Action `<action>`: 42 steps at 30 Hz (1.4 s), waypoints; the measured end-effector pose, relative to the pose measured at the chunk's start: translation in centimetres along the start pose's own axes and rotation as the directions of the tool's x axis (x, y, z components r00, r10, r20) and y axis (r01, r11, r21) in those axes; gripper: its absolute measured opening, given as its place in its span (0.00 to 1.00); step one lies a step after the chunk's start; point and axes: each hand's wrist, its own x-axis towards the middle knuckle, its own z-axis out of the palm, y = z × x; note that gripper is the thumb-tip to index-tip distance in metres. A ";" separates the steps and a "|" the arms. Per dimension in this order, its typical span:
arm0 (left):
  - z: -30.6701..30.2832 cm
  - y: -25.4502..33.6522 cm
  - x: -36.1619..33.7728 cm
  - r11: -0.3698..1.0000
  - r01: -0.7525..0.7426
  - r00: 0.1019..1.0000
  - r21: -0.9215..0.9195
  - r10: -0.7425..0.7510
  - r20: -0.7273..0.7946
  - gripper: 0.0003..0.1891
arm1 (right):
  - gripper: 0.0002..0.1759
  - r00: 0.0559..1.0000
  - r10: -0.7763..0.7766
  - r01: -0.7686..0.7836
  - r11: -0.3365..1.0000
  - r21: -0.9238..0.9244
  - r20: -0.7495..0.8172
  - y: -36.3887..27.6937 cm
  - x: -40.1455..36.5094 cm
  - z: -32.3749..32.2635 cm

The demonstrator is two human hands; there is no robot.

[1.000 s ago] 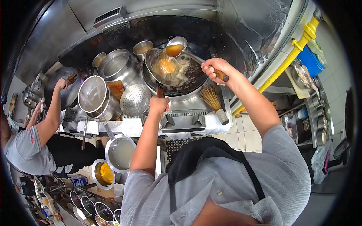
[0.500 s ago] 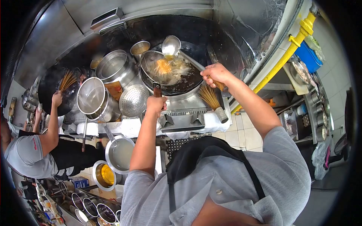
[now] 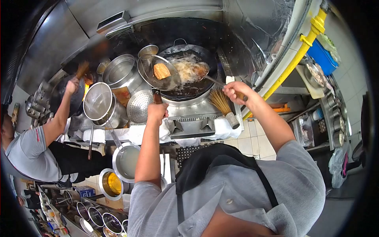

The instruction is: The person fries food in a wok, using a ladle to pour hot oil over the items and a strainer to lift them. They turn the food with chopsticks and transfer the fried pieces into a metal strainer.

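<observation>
My left hand [image 3: 158,111] grips the wooden handle of a wire strainer [image 3: 147,73], which is over the left side of a wok [image 3: 211,55]. A golden-brown block of food [image 3: 161,71] lies in the strainer. The wok holds bubbling, foaming oil [image 3: 183,69]. My right hand [image 3: 235,92] is closed round the wooden end of a long-handled ladle [image 3: 213,80], whose bowl is down in the foam at the wok's right side, partly hidden.
A bamboo brush [image 3: 221,102] lies right of the wok. Left are a perforated skimmer [image 3: 139,106], a pot with a sieve [image 3: 97,100] and a metal pot [image 3: 118,71]. A co-worker [image 3: 39,150] works at another wok. A yellow pipe [image 3: 292,67] runs at right.
The strainer has moved left and tilted, and the food in it now shows clear of the foam. The ladle has gone from above the strainer down into the oil at right.
</observation>
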 end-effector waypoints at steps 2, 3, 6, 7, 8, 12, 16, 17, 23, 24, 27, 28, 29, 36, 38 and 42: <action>0.1 -0.2 -0.1 1.000 0.031 1.000 0.003 -0.031 0.004 0.09 | 0.04 0.996 0.062 -0.071 0.980 0.183 0.059 -0.6 -1.0 0.3; 0.2 -0.3 -0.1 1.000 0.029 1.000 0.003 -0.029 0.003 0.09 | 0.07 0.985 0.117 -0.156 0.923 0.352 0.129 -0.8 -1.2 0.4; 0.9 -1.2 -0.1 0.997 0.062 0.998 -0.037 -0.061 0.027 0.10 | 0.11 0.991 0.041 -0.078 0.952 0.297 0.128 -1.0 -2.3 1.7; 1.2 -1.4 0.0 0.997 0.062 0.998 -0.035 -0.061 0.031 0.10 | 0.09 0.993 0.018 -0.048 0.964 0.261 0.115 -1.2 -2.8 2.5; 1.4 -1.9 0.2 0.997 0.063 0.997 -0.036 -0.061 0.053 0.11 | 0.09 0.994 0.017 -0.047 0.963 0.265 0.112 -1.3 -3.0 3.1; 2.3 -2.5 0.3 0.997 0.072 0.993 -0.004 -0.071 0.090 0.11 | 0.05 0.991 -0.084 0.082 0.996 0.020 0.108 -2.2 -2.4 4.9; 2.8 -1.7 -0.4 0.994 0.070 0.992 0.080 -0.078 0.103 0.09 | 0.09 0.980 -0.197 0.194 0.970 -0.145 -0.007 -2.8 -2.8 7.9; 3.0 -1.7 -0.5 0.996 0.078 0.991 0.036 -0.082 0.107 0.10 | 0.09 0.968 -0.249 0.237 0.951 -0.199 -0.038 -2.9 -2.8 8.4; 3.0 -1.5 -0.1 0.994 0.107 0.989 0.002 -0.106 0.102 0.10 | 0.06 0.926 -0.378 0.329 0.830 -0.450 -0.020 -2.6 -2.8 9.1; 2.8 -1.6 0.1 0.993 0.103 0.989 0.065 -0.109 0.099 0.09 | 0.05 0.914 -0.407 0.354 0.784 -0.510 0.008 -2.5 -2.9 9.0; 2.3 -1.8 0.4 0.992 0.116 0.988 0.048 -0.120 0.097 0.09 | 0.08 0.901 -0.434 0.362 0.746 -0.558 0.005 -2.0 -2.0 7.3; 2.1 -1.8 0.4 0.992 0.114 0.988 0.047 -0.118 0.095 0.09 | 0.08 0.888 -0.459 0.339 0.694 -0.635 -0.028 -1.8 -1.7 6.7; 1.9 -2.0 0.4 0.996 0.092 0.993 0.023 -0.093 0.069 0.12 | 0.08 0.888 -0.459 0.341 0.693 -0.635 -0.025 -1.5 -1.3 6.0; -0.1 -1.6 0.1 1.000 0.029 1.000 -0.012 -0.028 0.012 0.12 | 0.10 0.829 -0.542 0.206 0.527 -0.825 -0.139 2.8 -0.8 2.0; -0.2 -1.4 0.1 0.999 0.000 1.000 -0.038 0.000 0.000 0.12 | 0.10 0.904 -0.369 0.150 0.746 -0.648 -0.216 3.6 -0.9 1.0; -0.1 -0.9 0.0 1.000 -0.009 1.000 -0.016 0.009 -0.024 0.09 | 0.05 0.995 0.067 -0.075 0.990 0.120 0.071 2.1 -2.3 0.5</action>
